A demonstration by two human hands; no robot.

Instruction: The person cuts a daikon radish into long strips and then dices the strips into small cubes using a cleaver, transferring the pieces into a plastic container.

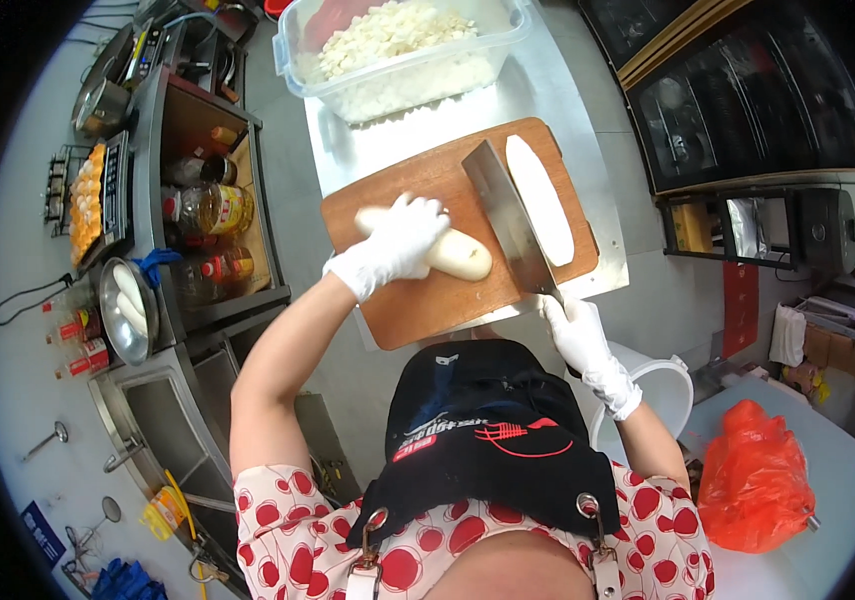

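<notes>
My left hand (406, 238), in a white glove, grips a long pale root vegetable (460, 256) that lies on a brown wooden cutting board (412, 311). The vegetable's rounded end sticks out to the right of my fingers. In my right hand (576, 330), also gloved in white, is the handle of a cleaver (506, 217). Its broad blade reaches away from me over the board, close beside a long white cut piece (541, 201) of vegetable. That piece rests along the board's right side.
Beyond the board stands a clear plastic tub (405, 94) of diced white pieces on the metal table (589, 161). A white bucket (660, 375) is by my right forearm. On the left, a steel bowl (109, 322) holds whole white vegetables. A red plastic bag (754, 480) lies at right.
</notes>
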